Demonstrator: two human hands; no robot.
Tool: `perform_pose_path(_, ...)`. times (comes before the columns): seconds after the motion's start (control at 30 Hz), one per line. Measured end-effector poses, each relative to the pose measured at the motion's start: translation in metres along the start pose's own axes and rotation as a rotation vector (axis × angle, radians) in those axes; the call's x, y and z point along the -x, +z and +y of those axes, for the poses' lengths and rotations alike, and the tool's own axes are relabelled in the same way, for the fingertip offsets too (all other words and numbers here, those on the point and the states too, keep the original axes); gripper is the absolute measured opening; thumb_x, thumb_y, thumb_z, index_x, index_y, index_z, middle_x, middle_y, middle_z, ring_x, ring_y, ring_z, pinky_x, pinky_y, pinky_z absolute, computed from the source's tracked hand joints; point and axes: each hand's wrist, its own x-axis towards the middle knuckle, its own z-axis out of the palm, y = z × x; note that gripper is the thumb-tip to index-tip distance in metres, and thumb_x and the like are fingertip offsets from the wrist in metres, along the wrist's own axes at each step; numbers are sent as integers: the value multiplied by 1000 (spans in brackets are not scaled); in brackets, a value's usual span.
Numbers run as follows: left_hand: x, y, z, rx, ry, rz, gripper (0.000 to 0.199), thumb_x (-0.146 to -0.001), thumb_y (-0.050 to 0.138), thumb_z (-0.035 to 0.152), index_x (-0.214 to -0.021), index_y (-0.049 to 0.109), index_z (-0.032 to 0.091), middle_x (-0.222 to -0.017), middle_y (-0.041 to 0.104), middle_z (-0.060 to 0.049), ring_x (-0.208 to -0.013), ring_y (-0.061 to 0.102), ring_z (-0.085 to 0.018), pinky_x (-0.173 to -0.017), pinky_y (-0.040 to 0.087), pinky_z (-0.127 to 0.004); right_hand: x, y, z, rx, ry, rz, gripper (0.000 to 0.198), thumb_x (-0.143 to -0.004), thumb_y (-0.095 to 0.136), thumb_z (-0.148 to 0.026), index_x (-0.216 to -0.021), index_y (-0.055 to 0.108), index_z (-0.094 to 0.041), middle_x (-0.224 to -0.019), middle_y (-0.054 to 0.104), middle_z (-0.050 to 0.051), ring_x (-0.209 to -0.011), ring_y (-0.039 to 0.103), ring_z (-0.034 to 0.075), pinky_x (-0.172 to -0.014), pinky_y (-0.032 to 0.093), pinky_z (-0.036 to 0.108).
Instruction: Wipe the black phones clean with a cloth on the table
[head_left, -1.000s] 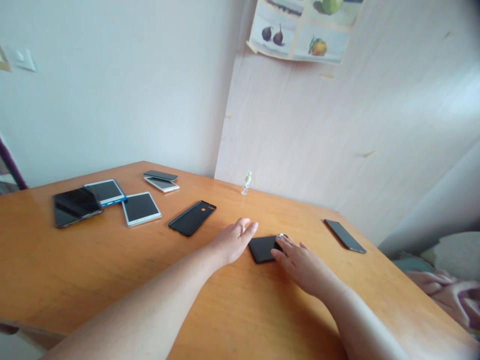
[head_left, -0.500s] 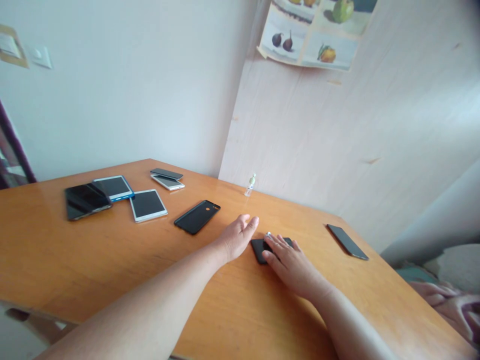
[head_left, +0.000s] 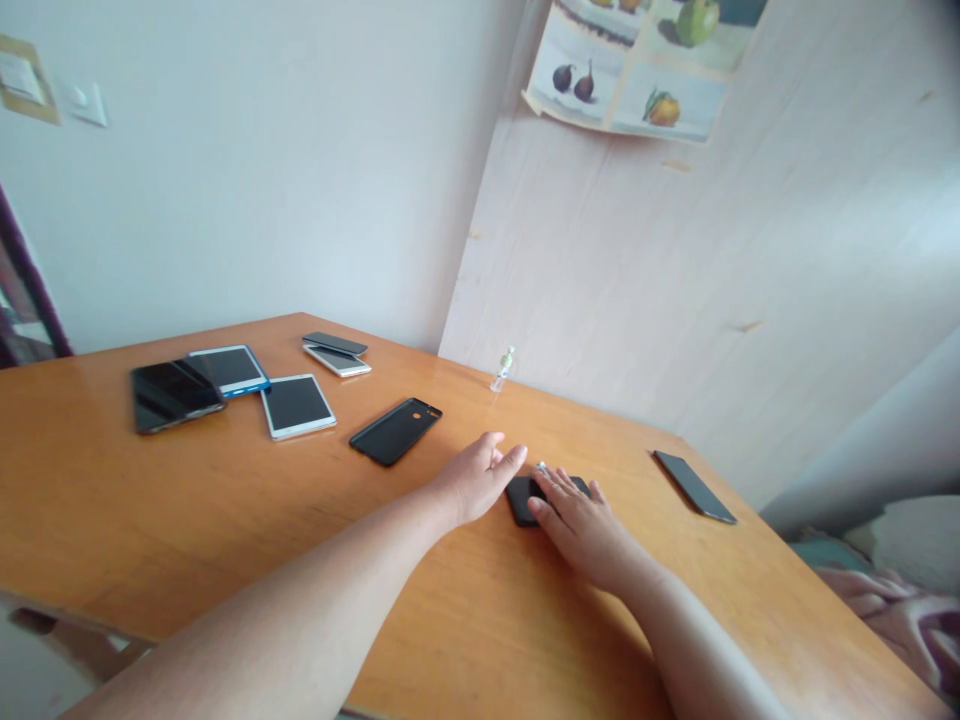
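My right hand (head_left: 585, 525) lies flat, fingers stretched out, over a black phone or phone case (head_left: 520, 503) on the table. The hand covers most of it, so I cannot tell which it is. A small whitish thing (head_left: 541, 467) shows at the fingertips; its kind is unclear. Just left of the black thing, my left hand (head_left: 484, 480) is open and holds nothing, its thumb apart and pointing toward the right hand. Beyond the left hand rests an empty black phone case (head_left: 397, 430), inner side up, with a round hole.
On the wooden table (head_left: 225, 520), a black tablet (head_left: 174, 395), a blue-edged tablet (head_left: 236, 368) and a white tablet (head_left: 298, 405) lie at left. Behind are a white phone (head_left: 339, 361) and a dark one (head_left: 335, 343). A small clear bottle (head_left: 502, 370) stands near the wall; another dark phone (head_left: 694, 486) is at right.
My left hand has shifted slightly right, its thumb nearer the right hand. The right hand stays on the black thing. The whole view has moved a little.
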Motion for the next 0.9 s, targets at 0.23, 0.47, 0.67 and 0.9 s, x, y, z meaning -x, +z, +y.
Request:
perform_pose_path(0.23, 15, 1, 9, -432, 196, -112, 89, -64, 72, 54, -138, 41, 16, -125, 62, -14, -117, 55, -34, -99, 42, -44, -2, 4, 27, 74, 202, 14, 56, -100, 24, -48, -148, 35, -20, -156, 29, 12, -145, 21, 30, -112, 12, 65)
perform_pose_path(0.47, 16, 1, 11, -523, 245, -104, 74, -66, 69, 44, -131, 46, 17, -124, 63, -13, -114, 57, -33, -97, 44, -42, 10, -4, -12, -59, -92, -6, 59, -100, 18, -52, -150, 32, -24, -156, 29, 8, -145, 22, 24, -115, 9, 59)
perform_pose_path(0.67, 18, 1, 11, -503, 228, -114, 85, -61, 73, 38, -137, 40, 18, -125, 61, -12, -117, 54, -33, -102, 40, -43, 0, -2, 23, 73, 226, 23, 56, -100, 24, -46, -146, 38, -16, -153, 34, 15, -142, 28, 31, -109, 9, 69)
perform_pose_path(0.9, 18, 2, 8, -493, 228, -97, 92, -66, 68, 40, -145, 29, 15, -124, 62, -14, -115, 56, -34, -99, 41, -44, 8, -4, -26, -128, -152, -32, 57, -100, 18, -54, -151, 27, -31, -158, 25, 4, -147, 14, 26, -114, 4, 63)
